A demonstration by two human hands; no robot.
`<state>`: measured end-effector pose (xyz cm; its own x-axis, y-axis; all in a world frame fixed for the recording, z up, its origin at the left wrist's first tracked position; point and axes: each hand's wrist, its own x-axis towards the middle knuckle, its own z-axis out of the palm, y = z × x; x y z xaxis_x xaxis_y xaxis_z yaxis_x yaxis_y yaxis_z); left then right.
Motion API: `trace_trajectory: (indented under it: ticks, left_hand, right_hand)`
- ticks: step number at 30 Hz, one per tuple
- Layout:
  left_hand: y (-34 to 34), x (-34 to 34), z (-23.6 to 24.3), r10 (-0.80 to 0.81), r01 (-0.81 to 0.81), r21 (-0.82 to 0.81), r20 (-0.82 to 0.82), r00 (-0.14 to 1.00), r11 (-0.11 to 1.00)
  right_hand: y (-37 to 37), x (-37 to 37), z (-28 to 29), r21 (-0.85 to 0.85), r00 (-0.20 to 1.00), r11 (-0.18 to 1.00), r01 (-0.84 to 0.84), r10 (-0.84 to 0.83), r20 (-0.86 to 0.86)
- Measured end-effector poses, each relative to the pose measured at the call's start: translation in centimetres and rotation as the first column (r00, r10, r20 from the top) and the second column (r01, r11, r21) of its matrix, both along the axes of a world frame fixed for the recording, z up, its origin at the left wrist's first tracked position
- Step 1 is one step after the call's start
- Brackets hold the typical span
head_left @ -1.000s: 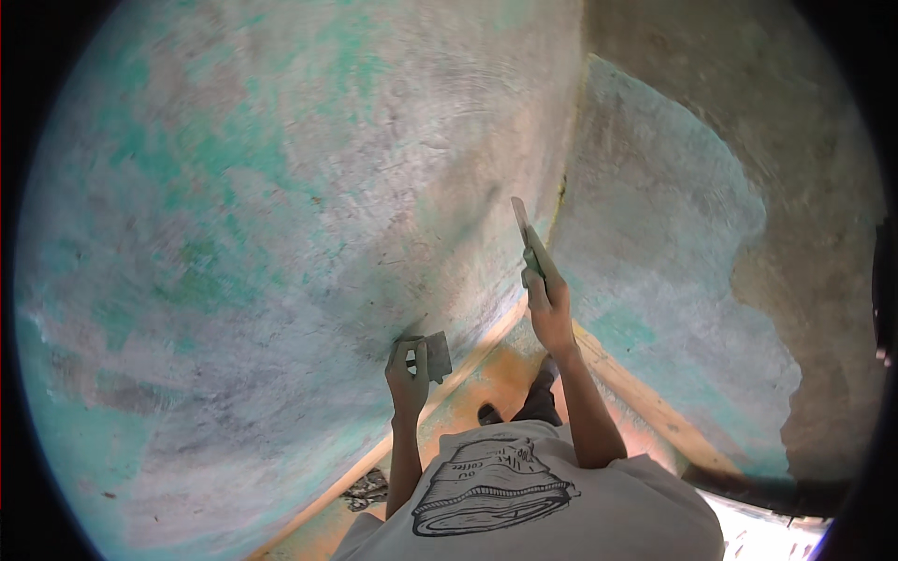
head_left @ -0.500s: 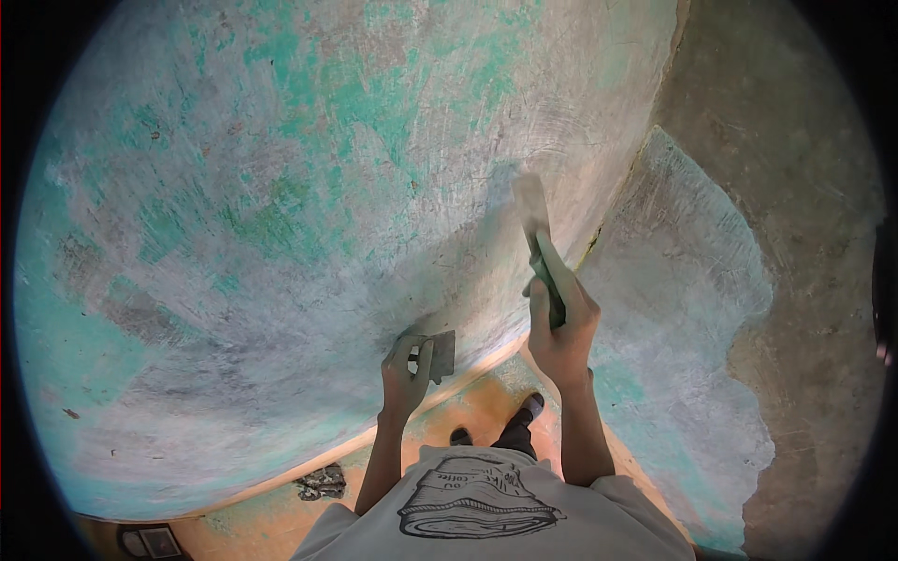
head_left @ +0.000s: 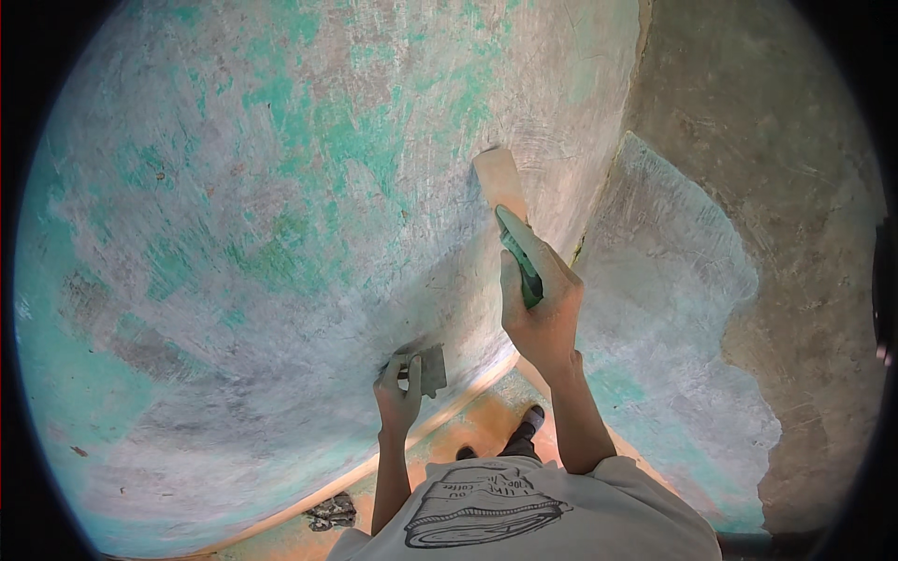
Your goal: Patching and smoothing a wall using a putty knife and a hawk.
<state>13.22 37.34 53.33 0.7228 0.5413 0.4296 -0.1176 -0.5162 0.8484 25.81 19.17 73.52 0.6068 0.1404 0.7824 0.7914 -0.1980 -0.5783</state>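
Closed around a scraper (head_left: 499, 178), the right hand (head_left: 544, 318) sits just right of centre in the head view; its fingers wrap the green handle (head_left: 524, 269), with the index finger stretched up toward the blade; the pale, flat blade points to the upper middle of the frame, over the wall (head_left: 318, 178), and I cannot tell whether its edge touches the surface; the left hand (head_left: 398, 402), lower and left of centre, pinches a grey plate (head_left: 432, 370) between thumb and fingers, the plate showing on the hand's right side, close to the wall; that wall fills the left and upper middle, green in patches and greyish white elsewhere; right of the corner stands a second wall (head_left: 655, 271), pale beside the corner and brown toward the right edge; at bottom centre are the person's shirt (head_left: 608, 514), a shoe (head_left: 534, 417) and the orange floor (head_left: 472, 421); a dark crumpled thing (head_left: 332, 512) lies at lower left.
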Motion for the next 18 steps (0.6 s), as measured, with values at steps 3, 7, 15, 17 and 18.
trace_trajectory:
  ticks: [3, 7, 15, 17, 18]
  left_hand:
    - [0.01, 0.25, 0.05, -0.002, 0.002, 0.008, 0.002, 1.000, 1.000]
    - [0.25, 0.50, 0.06, 0.001, -0.001, -0.008, 0.016, 1.000, 1.000]
    - [0.23, 0.52, 0.40, 0.017, -0.017, -0.023, -0.021, 1.000, 1.000]
    - [0.28, 0.54, 0.12, 0.025, -0.027, -0.051, -0.034, 0.999, 0.998]
    - [0.30, 0.54, 0.02, 0.026, -0.028, -0.050, -0.032, 0.999, 0.998]
  right_hand:
    - [-0.29, -0.01, 0.37, -0.023, 1.000, 1.000, -0.001, 0.001, -0.001]
    - [-0.27, -0.01, 0.09, -0.046, 1.000, 0.999, 0.021, -0.020, 0.016]
    - [0.00, -0.25, 0.76, -0.067, 0.998, 0.996, 0.058, -0.057, 0.017]
    - [0.07, -0.43, 0.39, -0.063, 0.998, 0.996, 0.058, -0.059, -0.005]
    - [0.09, -0.46, 0.35, -0.063, 0.998, 0.996, 0.055, -0.056, -0.025]
